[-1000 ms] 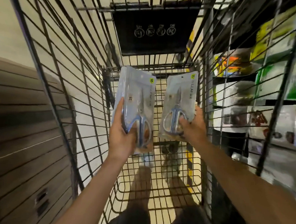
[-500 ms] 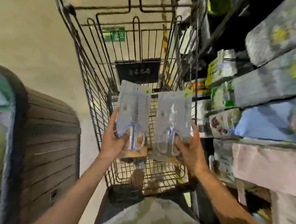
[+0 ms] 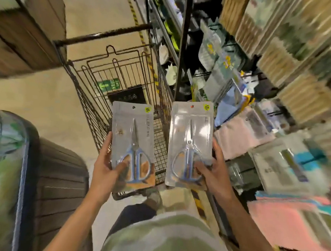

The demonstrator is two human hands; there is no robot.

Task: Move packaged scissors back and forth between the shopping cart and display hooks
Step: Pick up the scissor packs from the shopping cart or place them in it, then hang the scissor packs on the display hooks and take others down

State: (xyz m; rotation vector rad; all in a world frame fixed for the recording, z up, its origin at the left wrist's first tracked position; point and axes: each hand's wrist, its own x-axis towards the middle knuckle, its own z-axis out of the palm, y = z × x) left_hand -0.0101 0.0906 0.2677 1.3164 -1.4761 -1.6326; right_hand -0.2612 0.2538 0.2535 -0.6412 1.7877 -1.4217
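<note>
Both packs are out of the shopping cart [image 3: 125, 79] but not hung yet: left hand [image 3: 106, 165] grips the left scissors pack [image 3: 132, 142] mid-frame, right hand [image 3: 214, 172] grips the right scissors pack [image 3: 189, 144] near the blurry shelves [image 3: 277, 93] on the right, hooks not visible.

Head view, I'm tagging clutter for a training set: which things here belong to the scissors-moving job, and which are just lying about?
Job:
left scissors pack, gripped by left hand
right scissors pack, gripped by right hand
wire shopping cart

Lying about:
pink cloth stack
blue cloth pack
green floor sign
hanging packets on shelving
</note>
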